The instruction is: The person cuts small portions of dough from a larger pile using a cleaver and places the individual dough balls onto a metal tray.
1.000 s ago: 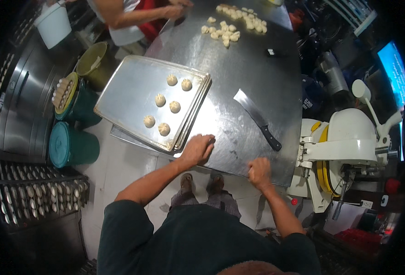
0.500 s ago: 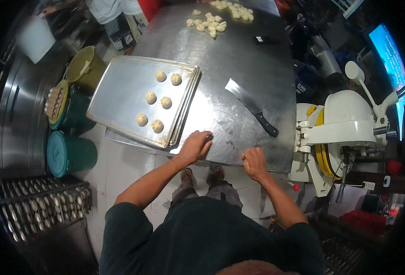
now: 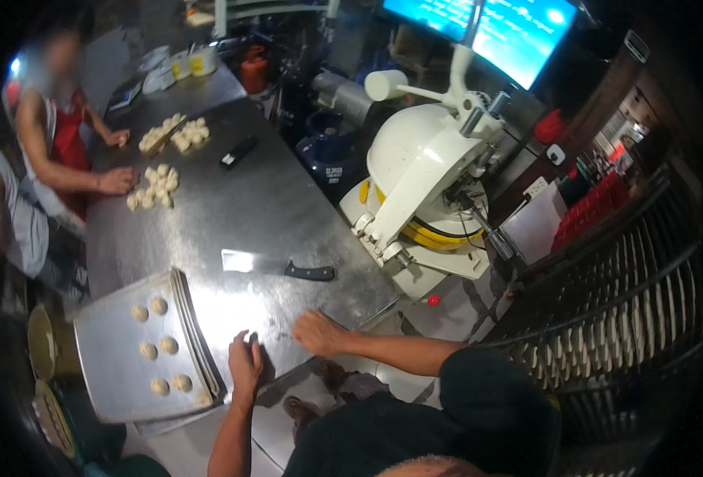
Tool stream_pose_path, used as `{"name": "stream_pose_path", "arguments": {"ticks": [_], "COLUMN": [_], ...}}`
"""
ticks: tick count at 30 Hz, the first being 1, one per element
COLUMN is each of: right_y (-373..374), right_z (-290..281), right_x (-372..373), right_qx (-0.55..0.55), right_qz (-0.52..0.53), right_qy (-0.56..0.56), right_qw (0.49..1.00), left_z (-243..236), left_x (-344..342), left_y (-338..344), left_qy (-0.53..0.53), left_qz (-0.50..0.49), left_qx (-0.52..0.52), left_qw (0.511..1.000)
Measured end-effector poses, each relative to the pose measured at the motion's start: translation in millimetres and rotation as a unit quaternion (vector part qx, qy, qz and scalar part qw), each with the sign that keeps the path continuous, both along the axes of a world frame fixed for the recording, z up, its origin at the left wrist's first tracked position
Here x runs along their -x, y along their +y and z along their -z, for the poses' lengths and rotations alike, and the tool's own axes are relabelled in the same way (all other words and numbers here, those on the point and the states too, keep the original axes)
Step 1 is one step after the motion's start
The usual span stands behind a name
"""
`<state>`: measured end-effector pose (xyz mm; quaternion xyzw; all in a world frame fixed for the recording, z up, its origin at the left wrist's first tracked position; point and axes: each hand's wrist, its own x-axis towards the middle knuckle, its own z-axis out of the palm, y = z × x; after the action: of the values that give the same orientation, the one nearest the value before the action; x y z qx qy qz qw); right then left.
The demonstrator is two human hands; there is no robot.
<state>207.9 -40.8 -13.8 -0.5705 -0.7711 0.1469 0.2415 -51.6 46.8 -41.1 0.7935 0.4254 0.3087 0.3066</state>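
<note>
My left hand (image 3: 245, 362) is at the table's near edge, beside a stack of baking trays (image 3: 111, 350), its fingers apart and holding nothing. To its right, my right hand (image 3: 319, 333) is at the tabletop with its fingers curled in; nothing shows in it. Small dark bits lie on the metal between the hands. Several round dough balls (image 3: 148, 350) sit in pairs along the right part of the top tray. Beyond my hands lies a broad-bladed knife (image 3: 310, 272), its black handle to the right.
Dough pieces (image 3: 154, 188) lie in clusters on the steel table (image 3: 232, 215), near a black object (image 3: 238, 152). A co-worker in a red apron (image 3: 69, 141) stands at the far left. A white mixing machine (image 3: 415, 155) stands right of the table; a rack (image 3: 606, 334) is at lower right.
My view has swung to the right and up, bringing the co-worker and more of the mixing machine into sight. Both hands stay at the table's near edge; the knife and dough balls remain in place.
</note>
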Motion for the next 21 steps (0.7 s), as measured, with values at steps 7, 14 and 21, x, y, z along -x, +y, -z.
{"name": "stream_pose_path", "arguments": {"ticks": [7,14,21], "right_y": [45.2,33.5,14.8], "right_z": [-13.4,2.0,-21.8], "right_x": [13.3,24.5,3.6], "right_qx": [-0.077,-0.044,-0.039], "right_qz": [0.096,0.130,0.086], "right_qy": [-0.085,-0.012,-0.116], "right_qw": [0.989,0.990,0.989], "left_z": [-21.0,-13.8,-17.1], "left_x": [-24.2,-34.5,-3.5], "left_y": [55.3,19.9,53.8], "left_qy": [0.083,0.048,0.061], "left_qz": [0.040,0.056,0.069], "left_qx": [-0.043,-0.056,-0.106], "left_qw": [0.995,0.996,0.990]}}
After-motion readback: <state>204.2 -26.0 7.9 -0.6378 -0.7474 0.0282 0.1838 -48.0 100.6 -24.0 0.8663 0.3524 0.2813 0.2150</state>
